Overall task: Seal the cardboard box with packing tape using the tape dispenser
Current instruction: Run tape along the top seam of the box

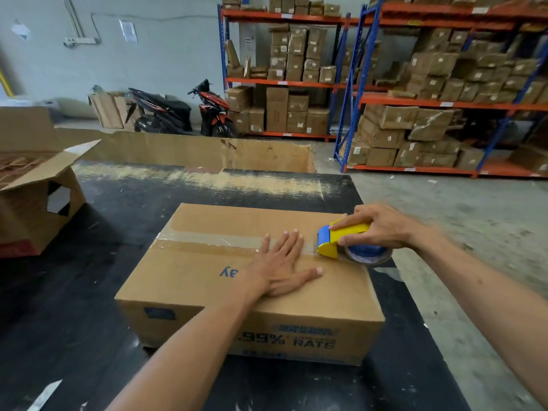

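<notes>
The cardboard box (pixel 249 280) sits on the dark counter (pixel 89 292), stiff-topped and likely light. The left hand (pixel 281 265) presses flat on it, fingers spread, while the right hand (pixel 382 226) grips the tape dispenser (pixel 341 241) at the box's right edge, its handle the sensible hold.

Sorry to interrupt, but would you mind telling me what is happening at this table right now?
A person is taping a cardboard box shut on the black table. The left hand lies flat on the top, pressing the tape strip along the seam. The right hand grips the yellow and blue tape dispenser near the box's right edge.
</notes>
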